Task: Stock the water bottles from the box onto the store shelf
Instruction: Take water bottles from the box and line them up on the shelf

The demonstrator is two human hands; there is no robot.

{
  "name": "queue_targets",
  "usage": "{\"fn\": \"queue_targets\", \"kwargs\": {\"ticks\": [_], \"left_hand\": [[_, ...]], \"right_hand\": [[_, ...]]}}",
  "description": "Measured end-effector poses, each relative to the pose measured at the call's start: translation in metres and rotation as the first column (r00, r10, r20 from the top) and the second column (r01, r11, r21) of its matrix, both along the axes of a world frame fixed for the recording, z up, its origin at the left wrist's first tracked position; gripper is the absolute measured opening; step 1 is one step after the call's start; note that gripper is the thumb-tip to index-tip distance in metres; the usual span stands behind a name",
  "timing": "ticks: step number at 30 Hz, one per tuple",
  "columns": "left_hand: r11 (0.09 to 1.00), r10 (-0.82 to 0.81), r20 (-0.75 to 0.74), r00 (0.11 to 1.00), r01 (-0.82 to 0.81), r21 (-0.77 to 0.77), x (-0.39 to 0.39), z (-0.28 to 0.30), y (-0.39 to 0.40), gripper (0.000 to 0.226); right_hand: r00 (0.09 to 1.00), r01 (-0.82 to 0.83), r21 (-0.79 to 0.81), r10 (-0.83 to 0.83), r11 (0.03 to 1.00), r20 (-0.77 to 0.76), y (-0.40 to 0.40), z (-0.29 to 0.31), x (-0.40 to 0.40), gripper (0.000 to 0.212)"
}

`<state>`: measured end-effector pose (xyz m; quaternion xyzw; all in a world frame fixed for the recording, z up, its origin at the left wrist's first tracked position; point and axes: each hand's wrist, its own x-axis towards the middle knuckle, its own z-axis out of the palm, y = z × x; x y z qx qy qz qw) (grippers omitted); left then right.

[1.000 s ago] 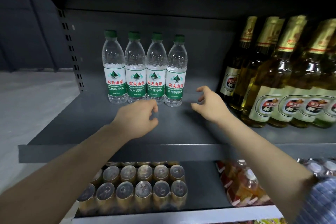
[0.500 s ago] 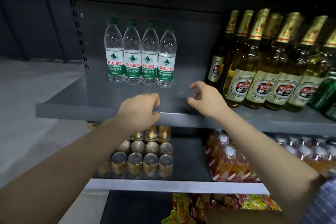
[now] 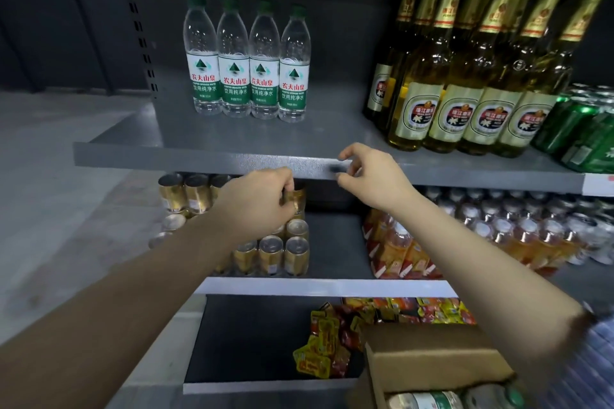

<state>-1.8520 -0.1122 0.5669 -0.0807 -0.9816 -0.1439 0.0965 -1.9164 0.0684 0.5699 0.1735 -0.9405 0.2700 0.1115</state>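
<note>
Several clear water bottles with green caps and green-white labels stand in a row at the back left of the grey upper shelf. A cardboard box sits at the bottom right, with more water bottles lying inside it. My left hand hangs below the shelf's front edge, in front of the gold cans, fingers loosely curled and holding nothing. My right hand hovers at the shelf's front edge, thumb and fingers relaxed and apart, also empty.
Tall beer bottles and green cans fill the right of the upper shelf. Gold cans and orange drink bottles stand on the shelf below. Snack packets lie on the lowest shelf beside the box.
Both empty hands have drawn back from the shelf surface to and below its front edge. The view has tilted down, and the box has come into sight.
</note>
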Motion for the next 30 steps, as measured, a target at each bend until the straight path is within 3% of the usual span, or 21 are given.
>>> {"fn": "queue_targets", "kwargs": {"ticks": [11, 16, 30], "left_hand": [[0.998, -0.051, 0.105, 0.993, 0.054, -0.026, 0.079, -0.027, 0.018, 0.017], [0.997, -0.071, 0.119, 0.99, 0.072, -0.002, 0.11, -0.03, 0.035, 0.018], [0.993, -0.114, 0.171, 0.979, 0.112, 0.021, 0.143, -0.043, 0.106, 0.019]], "right_hand": [[0.993, 0.075, -0.037, -0.071, 0.996, 0.097, 0.045, -0.024, 0.084, 0.027], [0.987, 0.132, 0.023, -0.134, 0.991, 0.093, 0.071, -0.031, 0.125, 0.026], [0.958, 0.238, 0.064, -0.245, 0.969, 0.149, 0.179, -0.05, 0.175, 0.024]]}}
